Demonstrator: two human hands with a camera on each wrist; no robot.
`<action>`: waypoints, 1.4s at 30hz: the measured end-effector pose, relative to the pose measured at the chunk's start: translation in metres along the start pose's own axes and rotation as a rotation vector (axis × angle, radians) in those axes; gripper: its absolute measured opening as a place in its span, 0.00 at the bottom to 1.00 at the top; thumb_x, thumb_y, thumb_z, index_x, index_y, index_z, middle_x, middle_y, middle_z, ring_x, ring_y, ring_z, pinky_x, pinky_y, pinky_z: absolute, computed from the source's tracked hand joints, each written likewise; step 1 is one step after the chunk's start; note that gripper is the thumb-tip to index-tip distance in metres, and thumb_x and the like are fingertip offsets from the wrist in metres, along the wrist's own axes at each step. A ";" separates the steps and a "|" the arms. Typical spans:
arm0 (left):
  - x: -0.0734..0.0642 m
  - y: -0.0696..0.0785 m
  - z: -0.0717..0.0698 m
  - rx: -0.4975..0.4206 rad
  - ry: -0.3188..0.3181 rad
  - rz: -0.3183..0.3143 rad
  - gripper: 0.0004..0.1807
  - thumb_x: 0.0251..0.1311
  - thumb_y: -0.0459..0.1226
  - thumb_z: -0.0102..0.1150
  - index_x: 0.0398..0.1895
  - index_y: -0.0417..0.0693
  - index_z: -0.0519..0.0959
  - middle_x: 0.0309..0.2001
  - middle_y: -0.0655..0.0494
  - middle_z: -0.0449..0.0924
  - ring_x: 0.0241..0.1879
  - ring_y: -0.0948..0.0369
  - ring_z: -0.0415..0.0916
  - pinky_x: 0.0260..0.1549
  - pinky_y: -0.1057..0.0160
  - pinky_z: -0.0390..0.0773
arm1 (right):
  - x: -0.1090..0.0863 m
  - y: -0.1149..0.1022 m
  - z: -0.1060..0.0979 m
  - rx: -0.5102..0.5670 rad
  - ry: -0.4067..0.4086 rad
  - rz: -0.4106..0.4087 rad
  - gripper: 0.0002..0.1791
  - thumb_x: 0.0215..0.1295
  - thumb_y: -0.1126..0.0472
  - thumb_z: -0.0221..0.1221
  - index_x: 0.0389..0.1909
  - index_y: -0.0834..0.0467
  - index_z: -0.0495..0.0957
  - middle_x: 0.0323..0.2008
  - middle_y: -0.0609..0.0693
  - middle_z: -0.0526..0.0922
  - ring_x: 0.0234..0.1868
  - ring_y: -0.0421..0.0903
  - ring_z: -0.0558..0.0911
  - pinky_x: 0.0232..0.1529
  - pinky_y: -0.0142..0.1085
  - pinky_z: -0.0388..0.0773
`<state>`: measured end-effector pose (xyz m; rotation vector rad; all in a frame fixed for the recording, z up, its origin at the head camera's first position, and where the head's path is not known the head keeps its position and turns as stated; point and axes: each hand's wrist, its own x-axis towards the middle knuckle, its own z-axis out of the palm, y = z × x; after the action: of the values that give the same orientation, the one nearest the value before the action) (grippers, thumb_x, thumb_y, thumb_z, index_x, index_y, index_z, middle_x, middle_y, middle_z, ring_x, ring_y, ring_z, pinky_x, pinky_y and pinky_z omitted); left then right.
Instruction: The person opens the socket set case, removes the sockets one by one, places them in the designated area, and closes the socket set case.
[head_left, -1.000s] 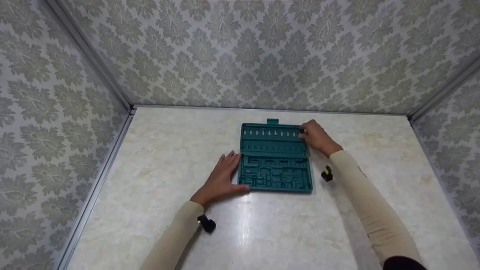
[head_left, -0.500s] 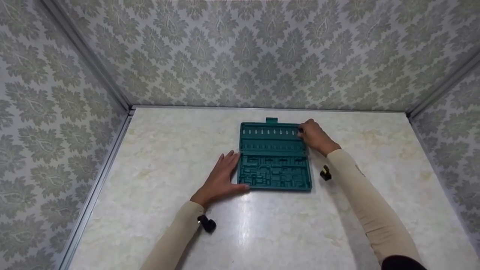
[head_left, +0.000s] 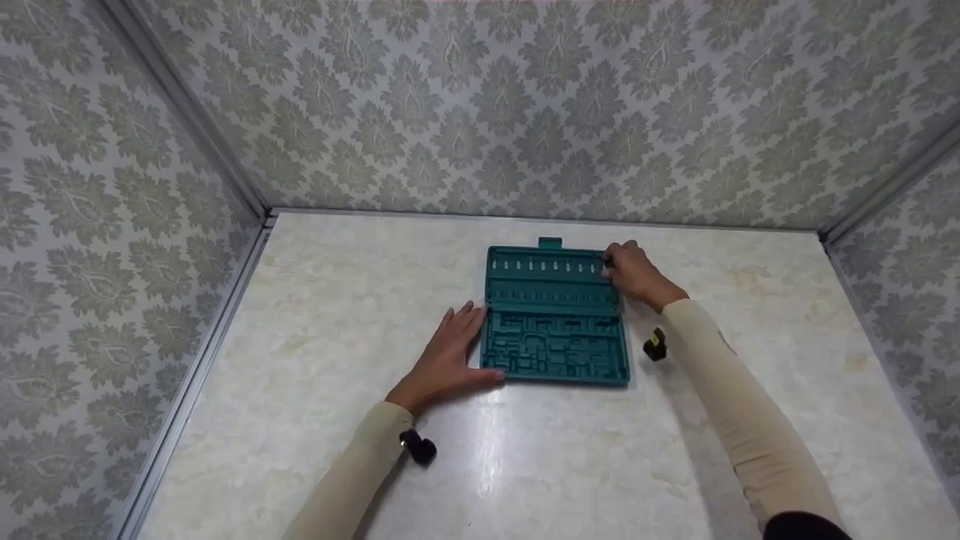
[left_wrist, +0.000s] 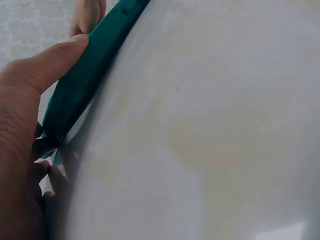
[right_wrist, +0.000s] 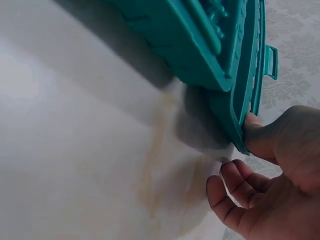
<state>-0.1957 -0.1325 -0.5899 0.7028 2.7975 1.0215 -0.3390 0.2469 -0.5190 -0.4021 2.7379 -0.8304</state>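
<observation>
An opened green plastic tool case (head_left: 555, 358) lies on the table, its lid folded back toward the far wall. Moulded recesses fill the near half, and a row of small pale marks runs along the lid (head_left: 551, 285). My left hand (head_left: 448, 352) spans the case's near left corner, thumb straight along the front edge and fingers against the left side. At the lid's far right corner, my right hand (head_left: 636, 271) pinches the edge. In the right wrist view, the thumb (right_wrist: 257, 137) presses on the lid's rim while several fingers (right_wrist: 232, 192) curl below it.
The pale marbled table (head_left: 337, 300) ends at a patterned back wall (head_left: 465, 112), with side walls left and right. A green latch (head_left: 550, 243) sticks out from the lid's far edge. Small black devices sit at the left wrist (head_left: 420, 448) and right wrist (head_left: 655, 345).
</observation>
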 end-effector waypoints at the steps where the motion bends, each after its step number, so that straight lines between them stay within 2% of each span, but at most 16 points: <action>1: 0.000 0.000 0.000 -0.001 -0.004 -0.001 0.70 0.56 0.77 0.66 0.92 0.51 0.48 0.90 0.56 0.48 0.90 0.58 0.36 0.87 0.52 0.33 | 0.000 0.001 0.001 0.012 0.007 0.000 0.19 0.88 0.65 0.52 0.69 0.74 0.70 0.64 0.72 0.67 0.63 0.64 0.72 0.71 0.63 0.70; 6: 0.000 0.000 0.001 -0.016 -0.012 -0.017 0.71 0.54 0.79 0.65 0.93 0.56 0.47 0.90 0.60 0.47 0.90 0.60 0.35 0.87 0.54 0.32 | 0.000 0.008 0.006 0.076 0.063 -0.017 0.18 0.86 0.68 0.53 0.67 0.75 0.69 0.63 0.73 0.66 0.65 0.66 0.73 0.72 0.62 0.72; 10: -0.001 0.000 0.001 -0.030 -0.006 -0.022 0.70 0.54 0.78 0.66 0.93 0.57 0.47 0.90 0.62 0.47 0.90 0.61 0.35 0.87 0.55 0.32 | -0.002 0.011 0.009 0.147 0.148 -0.034 0.17 0.82 0.72 0.57 0.63 0.77 0.71 0.61 0.74 0.69 0.63 0.67 0.74 0.68 0.61 0.74; 19: -0.001 0.002 -0.001 -0.012 -0.008 -0.037 0.70 0.55 0.78 0.65 0.93 0.59 0.47 0.90 0.63 0.47 0.90 0.61 0.34 0.86 0.57 0.30 | -0.002 0.018 0.019 0.295 0.274 0.032 0.12 0.80 0.70 0.62 0.56 0.75 0.83 0.57 0.70 0.82 0.58 0.62 0.80 0.62 0.54 0.78; 24: 0.000 0.002 0.001 -0.022 -0.006 -0.037 0.70 0.55 0.77 0.67 0.93 0.57 0.47 0.90 0.60 0.48 0.90 0.61 0.34 0.86 0.57 0.30 | -0.006 0.020 0.021 0.314 0.371 -0.005 0.09 0.77 0.70 0.65 0.51 0.72 0.87 0.53 0.68 0.83 0.51 0.57 0.78 0.54 0.47 0.75; 30: 0.000 0.002 0.001 -0.030 0.000 -0.039 0.70 0.55 0.75 0.69 0.92 0.56 0.48 0.90 0.59 0.49 0.90 0.61 0.36 0.87 0.56 0.32 | -0.007 0.022 0.022 0.345 0.408 -0.031 0.08 0.77 0.70 0.66 0.49 0.71 0.88 0.50 0.67 0.84 0.50 0.56 0.79 0.52 0.46 0.75; 37: -0.002 0.003 0.001 -0.022 0.001 -0.032 0.68 0.56 0.75 0.69 0.93 0.58 0.48 0.90 0.62 0.48 0.90 0.61 0.36 0.87 0.54 0.33 | -0.007 0.019 0.026 0.370 0.415 0.023 0.09 0.79 0.69 0.64 0.51 0.70 0.86 0.51 0.65 0.84 0.51 0.55 0.81 0.54 0.44 0.78; 42: -0.001 0.003 0.000 -0.023 0.001 -0.014 0.68 0.58 0.74 0.69 0.92 0.55 0.48 0.90 0.60 0.48 0.90 0.59 0.36 0.87 0.55 0.32 | -0.011 0.013 0.022 0.389 0.402 0.048 0.10 0.81 0.66 0.62 0.54 0.68 0.85 0.52 0.63 0.86 0.53 0.54 0.82 0.54 0.42 0.81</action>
<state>-0.1932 -0.1312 -0.5881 0.6793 2.7826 1.0510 -0.3246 0.2493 -0.5424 -0.0949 2.8129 -1.5363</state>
